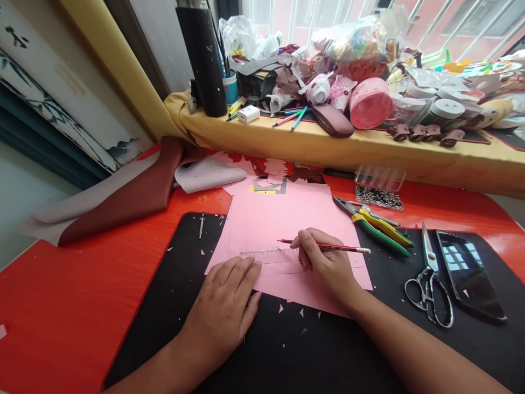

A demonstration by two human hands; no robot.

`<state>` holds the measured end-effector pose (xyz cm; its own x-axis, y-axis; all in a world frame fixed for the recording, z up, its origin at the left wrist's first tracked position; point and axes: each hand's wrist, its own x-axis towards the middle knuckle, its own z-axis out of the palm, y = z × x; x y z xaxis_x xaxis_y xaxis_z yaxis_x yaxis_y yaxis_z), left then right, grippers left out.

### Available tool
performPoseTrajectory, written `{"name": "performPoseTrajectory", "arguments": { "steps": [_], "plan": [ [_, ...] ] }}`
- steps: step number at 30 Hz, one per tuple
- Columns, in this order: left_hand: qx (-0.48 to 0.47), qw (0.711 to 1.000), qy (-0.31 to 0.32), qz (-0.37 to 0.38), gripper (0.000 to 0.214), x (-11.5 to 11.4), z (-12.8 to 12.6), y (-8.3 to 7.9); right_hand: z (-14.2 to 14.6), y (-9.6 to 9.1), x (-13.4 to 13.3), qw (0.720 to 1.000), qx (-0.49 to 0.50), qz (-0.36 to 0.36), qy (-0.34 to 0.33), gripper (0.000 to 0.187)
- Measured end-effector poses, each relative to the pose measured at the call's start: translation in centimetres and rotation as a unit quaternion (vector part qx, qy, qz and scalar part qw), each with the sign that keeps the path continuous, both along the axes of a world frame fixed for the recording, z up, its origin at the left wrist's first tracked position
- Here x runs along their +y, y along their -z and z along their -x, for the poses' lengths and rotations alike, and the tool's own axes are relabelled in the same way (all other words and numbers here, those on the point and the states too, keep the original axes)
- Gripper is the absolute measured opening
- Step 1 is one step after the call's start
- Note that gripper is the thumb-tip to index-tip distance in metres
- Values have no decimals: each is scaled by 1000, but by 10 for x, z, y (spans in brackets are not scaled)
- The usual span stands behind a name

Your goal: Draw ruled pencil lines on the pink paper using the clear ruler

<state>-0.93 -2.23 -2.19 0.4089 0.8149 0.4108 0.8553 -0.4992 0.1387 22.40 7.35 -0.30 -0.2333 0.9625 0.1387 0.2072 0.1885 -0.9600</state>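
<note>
Upper left, on a pale panel (61,74): a black brush-written mark (15,37), reading uncertain, with painted bamboo below. Centre, along a clear ruler (276,255): a row of fine graduations, numerals too small to read. Beneath the ruler: a pink sheet (287,219) with thin ruled lines, spread over a black mat (164,312) on a red table (123,262).

Left hand (229,293): palm down, flat, fingers extended side by side, over the sheet's lower left part, fingertips at the left part of the ruler. Right hand (322,262): closed about a red-and-black pencil (344,248), tip leftward above the ruler; contact between tip and sheet impossible to tell.

Containers. Beyond the pliers (381,236): a transparent compartmented box (380,178), lid raised, with many small metal pieces (379,198) inside. On the cloth-covered ledge (246,137): a blue cup (230,86) with slim upright implements; beside it, a tall black cylinder (204,60), contents hidden; farther right, a bulging clear bag (353,38) with multicoloured contents, indistinct.
</note>
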Motion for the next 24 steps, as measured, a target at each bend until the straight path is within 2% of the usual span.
{"name": "performPoseTrajectory", "arguments": {
  "steps": [9, 15, 24],
  "plan": [
    [-44, 998, 22, 30, 22, 0, -1, -5, 0, -1, 0, 1000, -2, 3, 3, 55],
    [-35, 998, 26, 38, 30, -1, 0, -4, 0, -1, 0, 1000, -3, 1, -3, 54],
    [-42, 998, 21, 37, 29, -2, -1, -4, 1, -1, -2, 1000, -2, 4, 0, 53]
  ]
}}
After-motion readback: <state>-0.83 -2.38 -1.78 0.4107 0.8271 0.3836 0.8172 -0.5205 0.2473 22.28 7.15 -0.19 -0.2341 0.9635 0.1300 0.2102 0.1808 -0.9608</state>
